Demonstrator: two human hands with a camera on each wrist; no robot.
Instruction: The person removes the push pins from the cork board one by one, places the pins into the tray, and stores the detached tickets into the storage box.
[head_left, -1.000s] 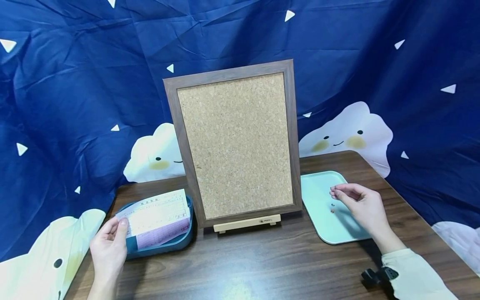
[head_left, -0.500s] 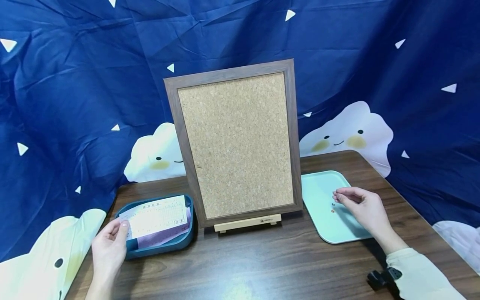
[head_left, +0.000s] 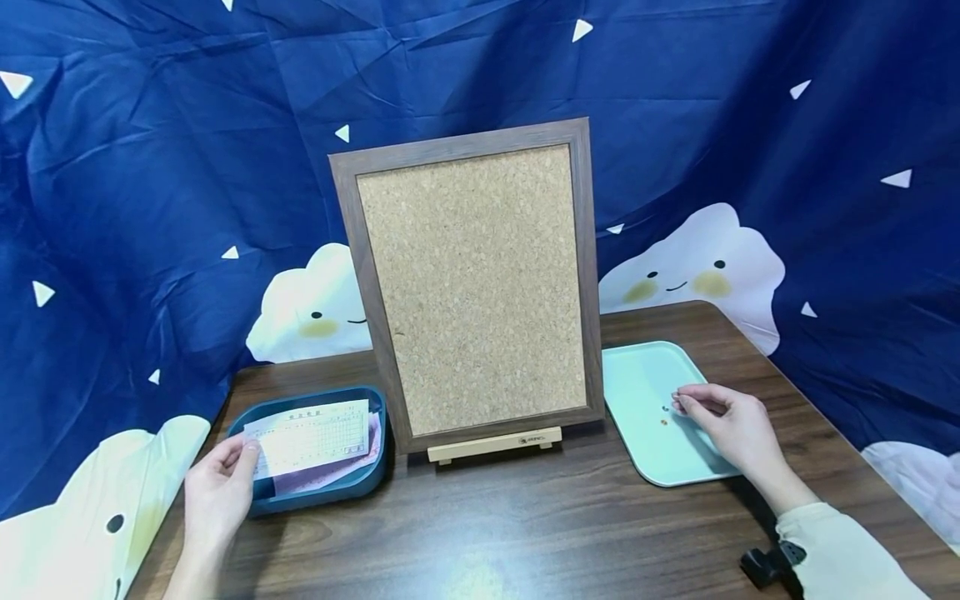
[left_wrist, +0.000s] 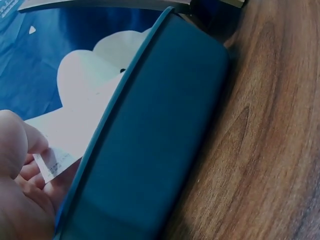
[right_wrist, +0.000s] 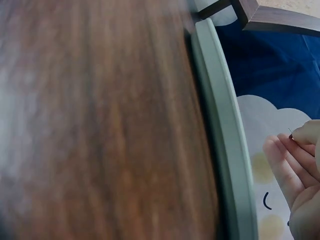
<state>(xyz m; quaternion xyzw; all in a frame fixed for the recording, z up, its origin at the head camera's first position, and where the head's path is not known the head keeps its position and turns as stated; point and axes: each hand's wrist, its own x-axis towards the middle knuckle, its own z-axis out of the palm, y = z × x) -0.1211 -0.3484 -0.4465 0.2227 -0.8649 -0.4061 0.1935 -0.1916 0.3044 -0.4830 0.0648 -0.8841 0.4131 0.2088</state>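
Note:
At the left, my left hand [head_left: 217,487] pinches the left end of a white printed slip [head_left: 311,437] between thumb and fingers. The slip has a form-like grid and overlaps a teal-blue bin [head_left: 322,502], where a pinkish-purple slip [head_left: 330,475] shows beneath it. In the left wrist view, the bin's side hides much of the held slip [left_wrist: 75,130]. Over the pale green tray [head_left: 637,454], my right hand [head_left: 731,425] pinches a small thumbtack [right_wrist: 290,135], its thin point showing in the right wrist view. Small tacks [head_left: 664,422] lie on the tray by the fingertips.
Between the hands, a cork board [head_left: 472,292] in a brown wooden frame stands on a small wooden easel [head_left: 495,446]. A dark wood table [head_left: 525,525] carries everything. Behind hangs a blue cloth [head_left: 465,67] with white clouds and triangles.
My left hand has lowered the white slip over the bin, and it covers more of the purple one. My right hand has shifted slightly right and down over the tray.

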